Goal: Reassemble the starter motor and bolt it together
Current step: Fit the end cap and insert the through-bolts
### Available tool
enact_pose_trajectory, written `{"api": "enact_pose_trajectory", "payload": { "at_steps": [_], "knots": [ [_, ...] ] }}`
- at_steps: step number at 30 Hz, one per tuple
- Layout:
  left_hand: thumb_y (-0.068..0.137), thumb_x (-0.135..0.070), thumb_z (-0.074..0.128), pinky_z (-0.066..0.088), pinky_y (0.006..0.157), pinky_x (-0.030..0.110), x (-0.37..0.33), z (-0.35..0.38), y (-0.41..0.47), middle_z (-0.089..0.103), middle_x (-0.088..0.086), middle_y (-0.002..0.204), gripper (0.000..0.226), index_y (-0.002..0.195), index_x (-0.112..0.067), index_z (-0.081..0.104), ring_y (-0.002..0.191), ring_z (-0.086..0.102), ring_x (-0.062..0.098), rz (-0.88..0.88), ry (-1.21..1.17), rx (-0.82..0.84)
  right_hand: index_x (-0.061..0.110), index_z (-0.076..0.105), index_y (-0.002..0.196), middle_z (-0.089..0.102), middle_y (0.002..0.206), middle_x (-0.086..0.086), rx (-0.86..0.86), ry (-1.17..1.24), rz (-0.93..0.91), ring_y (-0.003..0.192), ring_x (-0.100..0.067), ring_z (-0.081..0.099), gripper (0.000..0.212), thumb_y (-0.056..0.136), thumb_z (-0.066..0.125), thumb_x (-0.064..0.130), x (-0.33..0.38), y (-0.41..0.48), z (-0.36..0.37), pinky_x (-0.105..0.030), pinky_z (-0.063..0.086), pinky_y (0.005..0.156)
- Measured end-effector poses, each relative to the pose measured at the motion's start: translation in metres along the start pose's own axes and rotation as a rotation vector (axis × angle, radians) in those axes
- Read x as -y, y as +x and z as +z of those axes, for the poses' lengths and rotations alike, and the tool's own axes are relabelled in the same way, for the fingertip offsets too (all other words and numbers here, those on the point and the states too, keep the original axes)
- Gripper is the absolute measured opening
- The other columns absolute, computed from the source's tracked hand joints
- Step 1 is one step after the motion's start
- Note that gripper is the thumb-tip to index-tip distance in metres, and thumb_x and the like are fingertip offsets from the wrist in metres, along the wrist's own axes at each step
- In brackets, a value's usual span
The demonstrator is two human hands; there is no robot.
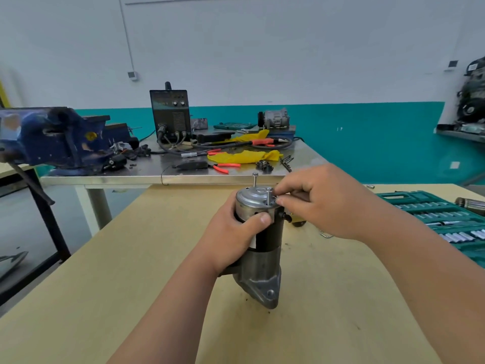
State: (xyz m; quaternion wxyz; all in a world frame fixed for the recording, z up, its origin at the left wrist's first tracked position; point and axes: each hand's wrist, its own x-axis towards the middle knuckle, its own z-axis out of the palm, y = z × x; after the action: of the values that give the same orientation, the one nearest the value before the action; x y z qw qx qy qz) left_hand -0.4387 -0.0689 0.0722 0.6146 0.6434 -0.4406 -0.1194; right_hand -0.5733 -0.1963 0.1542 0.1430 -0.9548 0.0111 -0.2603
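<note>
1. Starter motor [265, 240] is stood upright on the wooden table [131, 258], nose down.
2. Its black body is gripped by the left hand [233, 237], just under the silver cap [252, 197].
3. A bolt [269, 197] standing in the cap is pinched by the right hand [322, 203].

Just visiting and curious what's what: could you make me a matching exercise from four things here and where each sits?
1 black-and-silver cylindrical starter motor
2 nearer thin silver bolt
3 big blue metal vise
4 green plastic socket case

A on the steel table, far left
B pinched by the right hand
C on the wooden table, right edge
D gripped upright by the left hand

Pairs: 1-D, 2-B, 3-A, 4-C
</note>
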Motion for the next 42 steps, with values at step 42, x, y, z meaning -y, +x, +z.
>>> {"api": "enact_pose_trajectory", "payload": {
  "at_steps": [42],
  "knots": [
    [0.053, -0.066, 0.065, 0.044, 0.064, 0.005, -0.018, 0.021, -0.008, 0.062, -0.031, 0.098, 0.057, 0.103, -0.049, 0.045, 0.089, 0.055, -0.020, -0.070, 0.135, -0.051, 0.035, 0.061, 0.068, 0.053, 0.056, 0.040, 0.271, -0.119, 0.079, 0.059, 0.019, 0.051, 0.025, 0.091, 0.064, 0.025, 0.001, 0.008, -0.034, 0.001, 0.035, 0.052]
  ]
}}
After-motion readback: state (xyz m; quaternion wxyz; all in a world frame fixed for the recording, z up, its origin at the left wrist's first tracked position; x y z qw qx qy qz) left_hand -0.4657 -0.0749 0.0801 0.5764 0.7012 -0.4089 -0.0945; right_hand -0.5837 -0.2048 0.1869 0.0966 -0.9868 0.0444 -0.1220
